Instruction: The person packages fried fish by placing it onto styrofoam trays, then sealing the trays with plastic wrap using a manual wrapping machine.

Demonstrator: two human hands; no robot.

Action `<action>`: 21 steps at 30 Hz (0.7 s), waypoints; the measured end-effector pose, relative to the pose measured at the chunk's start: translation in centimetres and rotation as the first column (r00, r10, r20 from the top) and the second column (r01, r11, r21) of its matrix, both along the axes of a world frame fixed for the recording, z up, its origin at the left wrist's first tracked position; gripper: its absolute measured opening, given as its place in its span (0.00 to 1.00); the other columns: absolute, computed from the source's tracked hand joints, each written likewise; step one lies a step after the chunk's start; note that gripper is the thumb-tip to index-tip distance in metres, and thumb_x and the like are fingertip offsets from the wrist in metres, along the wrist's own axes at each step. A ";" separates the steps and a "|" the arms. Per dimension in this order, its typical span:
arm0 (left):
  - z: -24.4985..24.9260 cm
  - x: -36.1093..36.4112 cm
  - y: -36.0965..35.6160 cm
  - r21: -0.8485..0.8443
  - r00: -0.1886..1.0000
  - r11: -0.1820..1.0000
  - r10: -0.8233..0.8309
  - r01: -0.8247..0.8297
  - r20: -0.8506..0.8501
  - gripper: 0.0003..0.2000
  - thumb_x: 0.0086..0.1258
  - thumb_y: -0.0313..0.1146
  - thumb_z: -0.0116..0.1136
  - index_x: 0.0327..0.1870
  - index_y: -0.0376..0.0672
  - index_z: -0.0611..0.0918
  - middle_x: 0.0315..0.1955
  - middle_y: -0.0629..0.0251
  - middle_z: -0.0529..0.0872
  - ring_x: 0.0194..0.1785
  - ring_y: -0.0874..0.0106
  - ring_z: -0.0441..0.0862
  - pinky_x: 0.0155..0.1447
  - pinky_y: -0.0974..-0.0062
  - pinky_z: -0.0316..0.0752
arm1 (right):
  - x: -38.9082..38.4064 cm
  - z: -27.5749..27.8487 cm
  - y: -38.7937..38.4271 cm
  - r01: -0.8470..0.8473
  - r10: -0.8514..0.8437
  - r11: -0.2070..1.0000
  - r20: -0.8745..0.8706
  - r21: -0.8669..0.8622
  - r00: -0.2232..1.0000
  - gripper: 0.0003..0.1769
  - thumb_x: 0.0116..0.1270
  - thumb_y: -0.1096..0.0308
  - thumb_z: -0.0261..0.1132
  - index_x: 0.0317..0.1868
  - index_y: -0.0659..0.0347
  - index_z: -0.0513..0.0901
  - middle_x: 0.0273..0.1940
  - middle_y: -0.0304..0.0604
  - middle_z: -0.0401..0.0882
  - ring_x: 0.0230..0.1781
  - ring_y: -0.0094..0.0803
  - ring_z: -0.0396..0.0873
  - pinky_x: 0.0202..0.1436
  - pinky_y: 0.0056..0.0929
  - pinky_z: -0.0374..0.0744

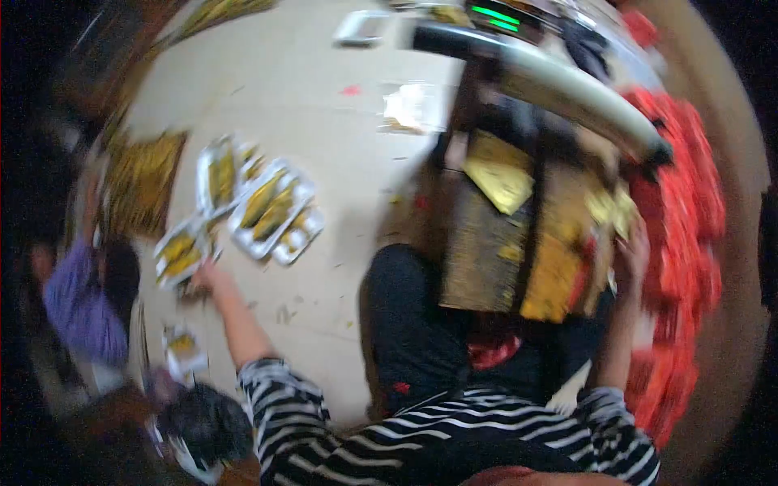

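On the left, my left hand is closed at the lower right edge of a white tray holding yellow-brown pieces. My fingers are blurred there. Beside it lie more white trays filled with long yellow-brown pieces, some overlapping. My right hand is at the right side of a worn wooden stand, closed on a crumpled pale yellow piece whose material I cannot make out. Another yellow piece lies on top of the stand, between my knees and a long film roll.
Stacked red bundles line the right side. A green-lit display stands behind the roll. A small white tray and a clear packet lie on the floor. At left are a purple-sleeved person and a pile of yellow-brown strands.
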State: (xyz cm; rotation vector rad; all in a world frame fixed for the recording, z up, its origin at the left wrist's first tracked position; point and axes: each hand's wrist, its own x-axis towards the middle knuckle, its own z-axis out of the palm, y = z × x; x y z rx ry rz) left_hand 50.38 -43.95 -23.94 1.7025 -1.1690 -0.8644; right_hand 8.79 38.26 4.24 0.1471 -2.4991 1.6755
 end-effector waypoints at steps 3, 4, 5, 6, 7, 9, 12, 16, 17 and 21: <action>5.4 -0.7 6.1 -0.178 0.908 0.978 -0.170 0.108 -0.383 0.11 0.60 0.25 0.54 0.43 0.37 0.72 0.38 0.53 0.78 0.39 0.64 0.77 0.42 0.66 0.77 | 4.5 3.9 -6.2 -0.063 0.110 0.974 0.214 -0.216 0.971 0.17 0.64 0.66 0.56 0.50 0.66 0.72 0.43 0.42 0.74 0.43 0.24 0.73 0.45 0.22 0.73; 10.9 -2.6 12.0 -0.203 0.812 0.942 -0.334 0.268 -0.478 0.13 0.62 0.26 0.52 0.48 0.38 0.70 0.38 0.55 0.78 0.40 0.65 0.77 0.44 0.69 0.77 | 5.6 5.0 -7.5 -0.120 0.148 0.982 0.195 -0.149 0.970 0.13 0.64 0.67 0.57 0.46 0.66 0.74 0.38 0.38 0.75 0.41 0.22 0.73 0.41 0.18 0.71; 12.6 -2.5 14.9 -0.239 0.795 0.883 -0.468 0.404 -0.387 0.14 0.65 0.28 0.50 0.50 0.40 0.68 0.37 0.58 0.78 0.37 0.69 0.77 0.40 0.75 0.76 | 6.1 4.7 -7.5 -0.138 0.182 0.971 0.232 -0.196 0.956 0.12 0.64 0.67 0.57 0.43 0.66 0.74 0.35 0.35 0.74 0.37 0.20 0.71 0.39 0.17 0.70; 15.5 -3.6 18.7 -0.178 0.733 0.812 -0.580 0.556 -0.356 0.13 0.65 0.28 0.50 0.50 0.40 0.67 0.36 0.59 0.78 0.36 0.72 0.77 0.38 0.78 0.74 | 6.3 4.3 -7.1 -0.202 0.232 0.967 0.215 -0.154 0.949 0.11 0.65 0.66 0.57 0.42 0.66 0.73 0.33 0.33 0.72 0.33 0.19 0.69 0.37 0.17 0.69; 19.1 -4.7 23.4 -0.112 0.669 0.730 -0.667 0.674 -0.328 0.13 0.66 0.28 0.49 0.51 0.40 0.67 0.36 0.60 0.78 0.35 0.74 0.76 0.35 0.80 0.73 | 6.5 4.1 -7.0 -0.209 0.251 0.959 0.232 -0.193 0.940 0.11 0.65 0.66 0.57 0.42 0.66 0.73 0.32 0.33 0.71 0.32 0.18 0.69 0.36 0.17 0.69; 23.4 -7.2 32.2 -0.006 0.535 0.587 -0.742 0.810 -0.405 0.15 0.66 0.29 0.50 0.52 0.40 0.66 0.33 0.65 0.79 0.30 0.80 0.75 0.32 0.85 0.71 | 6.8 3.8 -6.4 -0.235 0.296 0.939 0.244 -0.251 0.924 0.11 0.65 0.67 0.57 0.42 0.66 0.73 0.31 0.32 0.71 0.31 0.17 0.69 0.35 0.16 0.69; 28.0 -11.1 44.3 0.167 0.383 0.368 -0.660 0.915 -0.647 0.14 0.64 0.31 0.52 0.50 0.41 0.70 0.36 0.64 0.80 0.35 0.78 0.79 0.36 0.83 0.75 | 8.1 5.1 -6.4 -0.174 0.248 0.906 0.154 -0.385 0.956 0.07 0.64 0.70 0.56 0.40 0.65 0.73 0.33 0.34 0.74 0.33 0.17 0.72 0.39 0.15 0.71; 30.0 -14.9 54.3 0.144 0.074 -0.043 -0.696 0.989 -0.715 0.09 0.66 0.33 0.52 0.45 0.43 0.73 0.32 0.71 0.80 0.32 0.83 0.77 0.37 0.85 0.75 | 11.3 6.2 -5.6 -0.151 0.284 0.799 0.144 -0.582 0.948 0.08 0.63 0.70 0.57 0.41 0.65 0.73 0.34 0.35 0.75 0.34 0.17 0.72 0.41 0.17 0.71; 29.7 -15.3 56.0 0.139 0.045 -0.071 -0.722 0.988 -0.691 0.09 0.66 0.33 0.51 0.45 0.42 0.72 0.31 0.72 0.80 0.31 0.84 0.76 0.36 0.85 0.75 | 12.5 6.2 -5.3 -0.172 0.280 0.846 0.147 -0.505 0.948 0.08 0.63 0.71 0.58 0.40 0.65 0.74 0.33 0.35 0.75 0.34 0.18 0.72 0.40 0.16 0.71; 29.3 -15.6 58.4 0.094 -0.019 -0.101 -0.778 0.990 -0.628 0.09 0.68 0.32 0.49 0.44 0.39 0.72 0.28 0.71 0.80 0.29 0.86 0.74 0.35 0.86 0.73 | 16.5 5.1 -5.8 -0.229 0.238 0.961 0.038 -0.153 0.971 0.07 0.59 0.72 0.60 0.36 0.65 0.77 0.30 0.34 0.75 0.31 0.18 0.71 0.36 0.17 0.70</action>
